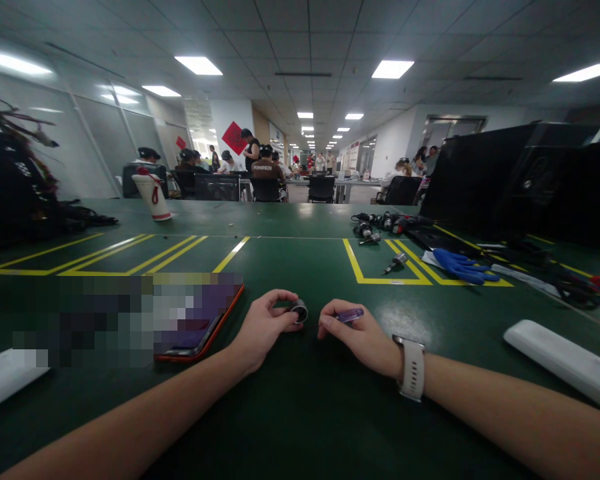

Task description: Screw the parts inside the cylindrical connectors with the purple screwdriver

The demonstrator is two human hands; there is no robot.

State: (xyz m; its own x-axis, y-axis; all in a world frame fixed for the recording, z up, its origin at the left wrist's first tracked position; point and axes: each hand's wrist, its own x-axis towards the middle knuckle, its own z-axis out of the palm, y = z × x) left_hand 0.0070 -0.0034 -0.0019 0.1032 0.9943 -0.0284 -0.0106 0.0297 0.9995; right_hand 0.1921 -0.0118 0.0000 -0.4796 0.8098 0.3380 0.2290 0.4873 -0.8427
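Observation:
Between the thumb and fingers of my left hand [267, 327] is a small grey metal ring [300, 311], its round opening turned toward my right hand. My right hand [353, 333] is closed on a small tool with a purple see-through handle [349, 315], much like a screwdriver's. The fingers cover its tip. A short gap separates the two hands, and both are low over the green table. Left of my left hand lies a tablet-like device [200, 320] with an orange edge, partly blurred out.
Yellow tape outlines [395, 281] mark the green table [290, 413]. At right are metal connector-like parts [367, 232], a blue glove [463, 267], a white bar [560, 360] and black cases [485, 180]. A white cup [153, 195] stands far left. People sit beyond.

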